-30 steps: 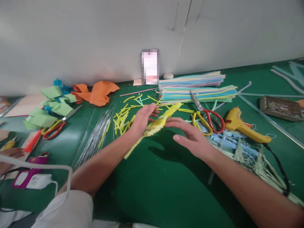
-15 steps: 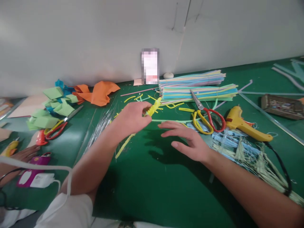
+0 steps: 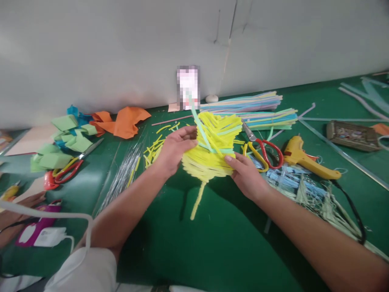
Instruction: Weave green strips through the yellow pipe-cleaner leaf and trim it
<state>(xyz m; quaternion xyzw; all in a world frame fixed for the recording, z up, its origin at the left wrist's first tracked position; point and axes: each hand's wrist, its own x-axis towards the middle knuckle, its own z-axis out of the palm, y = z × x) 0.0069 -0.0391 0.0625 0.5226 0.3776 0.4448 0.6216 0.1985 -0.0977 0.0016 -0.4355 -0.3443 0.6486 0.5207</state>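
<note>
Between my two hands is a yellow pipe-cleaner leaf (image 3: 212, 162), its fuzzy strands set side by side with a pale yellow stem pointing down toward me. Light green pipe cleaners (image 3: 203, 132) lie across it, and one sticks up past its far edge. My left hand (image 3: 176, 148) pinches the leaf's left edge. At its lower right edge, my right hand (image 3: 246, 174) grips with the thumb on top. The leaf is held above the green table (image 3: 231, 243). Cut yellow pieces (image 3: 153, 150) lie beyond my left hand.
Bundles of pastel pipe cleaners (image 3: 258, 119) lie at the back beside scissors (image 3: 264, 154). A yellow glue gun (image 3: 310, 158) with a black cord is at right. Thin wires (image 3: 121, 178) lie left. A phone (image 3: 188, 87) leans on the wall. Another person's hand (image 3: 27, 207) rests far left.
The yellow leaf, earlier seen edge-on in my left hand, now shows its broad face. My right hand, open and apart before, has closed on its right edge.
</note>
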